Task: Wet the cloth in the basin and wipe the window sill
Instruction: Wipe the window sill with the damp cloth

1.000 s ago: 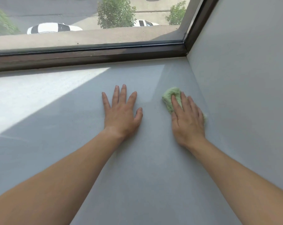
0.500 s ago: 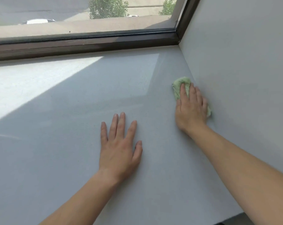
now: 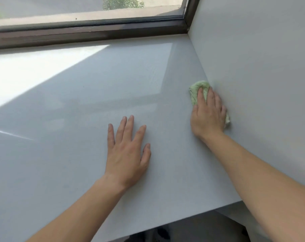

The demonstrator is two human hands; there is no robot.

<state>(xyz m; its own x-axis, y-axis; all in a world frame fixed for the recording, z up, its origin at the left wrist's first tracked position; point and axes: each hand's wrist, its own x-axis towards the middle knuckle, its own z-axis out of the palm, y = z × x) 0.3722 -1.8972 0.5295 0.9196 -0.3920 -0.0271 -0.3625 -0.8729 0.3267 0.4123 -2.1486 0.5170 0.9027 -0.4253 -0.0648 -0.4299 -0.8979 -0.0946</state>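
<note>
On sill (image 3: pixel 78 119) by wall (image 3: pixel 261 67) | cloth (image 3: pixel 194 92) under flat right hand (image 3: pixel 207 116) | left hand (image 3: pixel 127 154) flat

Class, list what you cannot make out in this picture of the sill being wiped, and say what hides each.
Head view only.
Green cloth: mostly under the right hand; its full shape and wetness cannot be told.
Basin: outside the frame.
Window sill: left end cut off by the picture's edge.
Dark things below the sill's front edge: blurred, cut by the bottom edge.
</note>
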